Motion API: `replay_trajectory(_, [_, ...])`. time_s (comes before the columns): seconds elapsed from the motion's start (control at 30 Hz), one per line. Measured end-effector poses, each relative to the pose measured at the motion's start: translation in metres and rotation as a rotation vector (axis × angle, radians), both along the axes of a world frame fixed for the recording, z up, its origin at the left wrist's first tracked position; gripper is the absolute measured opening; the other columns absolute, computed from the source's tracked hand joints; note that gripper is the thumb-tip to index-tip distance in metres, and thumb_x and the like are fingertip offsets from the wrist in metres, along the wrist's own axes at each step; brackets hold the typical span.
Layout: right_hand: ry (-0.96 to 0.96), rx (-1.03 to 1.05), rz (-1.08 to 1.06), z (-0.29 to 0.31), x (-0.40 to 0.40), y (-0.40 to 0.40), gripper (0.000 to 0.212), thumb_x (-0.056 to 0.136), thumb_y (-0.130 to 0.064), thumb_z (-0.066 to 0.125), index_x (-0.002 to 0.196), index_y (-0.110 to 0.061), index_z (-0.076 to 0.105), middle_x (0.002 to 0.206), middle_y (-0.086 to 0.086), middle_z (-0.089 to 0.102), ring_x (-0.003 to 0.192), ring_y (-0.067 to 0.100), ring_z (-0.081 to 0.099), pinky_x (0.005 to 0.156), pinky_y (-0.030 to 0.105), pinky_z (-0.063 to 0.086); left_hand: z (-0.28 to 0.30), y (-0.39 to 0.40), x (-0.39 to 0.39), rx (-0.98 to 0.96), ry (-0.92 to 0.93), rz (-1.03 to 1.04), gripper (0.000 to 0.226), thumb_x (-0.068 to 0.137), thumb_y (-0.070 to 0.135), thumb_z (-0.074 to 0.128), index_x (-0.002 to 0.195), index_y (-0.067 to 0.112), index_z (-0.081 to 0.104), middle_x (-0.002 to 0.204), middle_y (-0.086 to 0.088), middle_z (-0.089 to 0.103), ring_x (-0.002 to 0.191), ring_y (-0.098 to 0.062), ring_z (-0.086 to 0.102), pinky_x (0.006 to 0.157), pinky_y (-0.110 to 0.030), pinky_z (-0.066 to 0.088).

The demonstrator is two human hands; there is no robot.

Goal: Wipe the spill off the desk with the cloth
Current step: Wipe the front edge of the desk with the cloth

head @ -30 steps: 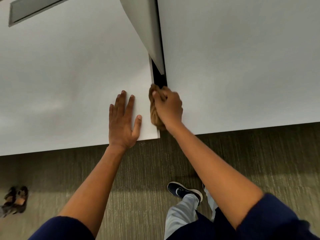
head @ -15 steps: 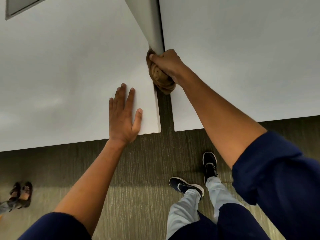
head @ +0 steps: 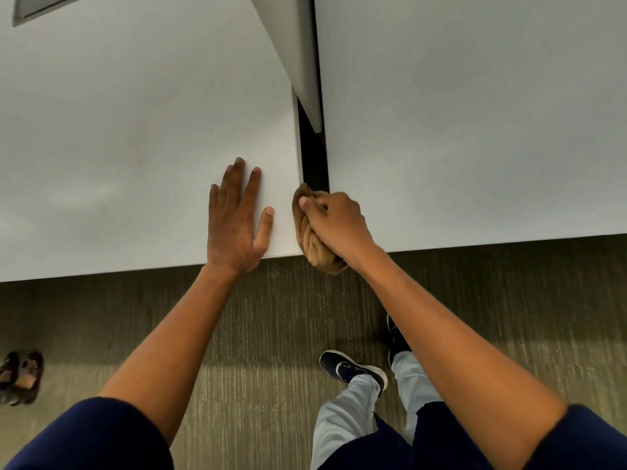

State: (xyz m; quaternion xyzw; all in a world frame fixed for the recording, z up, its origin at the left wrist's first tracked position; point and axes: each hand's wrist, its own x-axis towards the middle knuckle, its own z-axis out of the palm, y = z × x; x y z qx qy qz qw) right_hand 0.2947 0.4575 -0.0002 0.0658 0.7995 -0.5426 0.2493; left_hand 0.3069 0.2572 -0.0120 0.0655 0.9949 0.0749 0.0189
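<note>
Cloth (head: 314, 244), tan and bunched into a thick wad, sits in the narrow gap between two white desks, at their near edge, and part of it hangs past that edge over the carpet (head: 278, 317). We see the right hand (head: 336, 222) wrapped around it, fingers curled over the top and thumb pressed on its far end, so the grip is closed tight on the fabric. Our left hand (head: 237, 218) lies flat on the left desk (head: 135, 130), fingers straight and spread, just beside the cloth at that desk's near right corner, holding nothing. The right desk (head: 475, 113) stretches away on the other side of the gap, and a grey divider panel (head: 298, 52) runs along the gap farther off. We cannot make out any spill on either desktop. Below, dark shoes (head: 353, 368) and pale trousers stand on the carpet, and a pair of brown sandals (head: 20, 376) lies at the far left.
</note>
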Motion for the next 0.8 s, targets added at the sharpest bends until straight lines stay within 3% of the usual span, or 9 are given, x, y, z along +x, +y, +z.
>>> replay_trajectory(0.1, [0.028,0.020,0.006,-0.004,0.022,0.000,0.030,0.101,-0.042,0.047,0.089,-0.024,0.067,0.070,-0.013,0.058,0.067,0.004,0.059,0.061,0.018,0.039,-0.001,-0.001,0.000,-0.009,-0.004,-0.003,0.069,0.099,0.051,0.025,0.159,0.021,0.013,0.168,-0.006,0.003,0.156,-0.021,0.000,0.125,-0.049,0.007])
replay_trajectory(0.2, [0.042,0.021,-0.018,-0.005,0.041,0.001,0.028,0.101,-0.041,0.048,0.083,-0.026,0.063,0.069,-0.012,0.057,0.065,0.003,0.058,0.059,0.015,0.037,-0.001,-0.001,0.001,-0.010,-0.008,-0.003,0.068,0.099,0.051,0.024,0.159,0.021,0.013,0.168,-0.006,0.003,0.156,-0.021,0.000,0.125,-0.050,0.007])
replay_trajectory(0.33, [0.073,0.084,0.004,-0.008,0.065,0.000,0.033,0.101,-0.045,0.046,0.104,-0.022,0.069,0.089,-0.010,0.051,0.076,0.003,0.052,0.068,0.014,0.037,-0.001,-0.001,0.001,-0.007,-0.011,-0.006,0.068,0.099,0.050,0.024,0.159,0.021,0.012,0.168,-0.006,0.002,0.156,-0.021,-0.001,0.125,-0.049,0.006])
replay_trajectory(0.4, [0.084,0.117,0.010,-0.009,0.071,-0.001,0.036,0.101,-0.046,0.043,0.111,-0.023,0.069,0.103,-0.004,0.052,0.090,0.010,0.053,0.079,0.021,0.042,0.000,-0.001,0.002,-0.006,-0.012,-0.002,0.068,0.099,0.049,0.025,0.159,0.020,0.012,0.168,-0.007,0.002,0.156,-0.021,-0.001,0.125,-0.050,0.006])
replay_trajectory(0.57, [0.094,0.094,-0.080,-0.009,0.072,-0.005,0.035,0.101,-0.044,0.045,0.117,-0.021,0.066,0.119,0.000,0.055,0.106,0.018,0.057,0.093,0.032,0.050,0.001,0.002,0.003,-0.004,-0.017,0.003,0.068,0.099,0.048,0.025,0.159,0.019,0.013,0.168,-0.007,0.003,0.156,-0.021,-0.001,0.125,-0.050,0.006])
replay_trajectory(0.8, [0.088,-0.004,-0.257,-0.010,0.027,-0.019,0.033,0.099,-0.041,0.050,0.119,-0.018,0.063,0.126,0.004,0.055,0.110,0.018,0.058,0.096,0.030,0.048,0.000,0.000,0.002,-0.002,-0.016,-0.002,0.068,0.100,0.048,0.026,0.160,0.019,0.012,0.168,-0.007,0.002,0.156,-0.021,-0.001,0.125,-0.051,0.007])
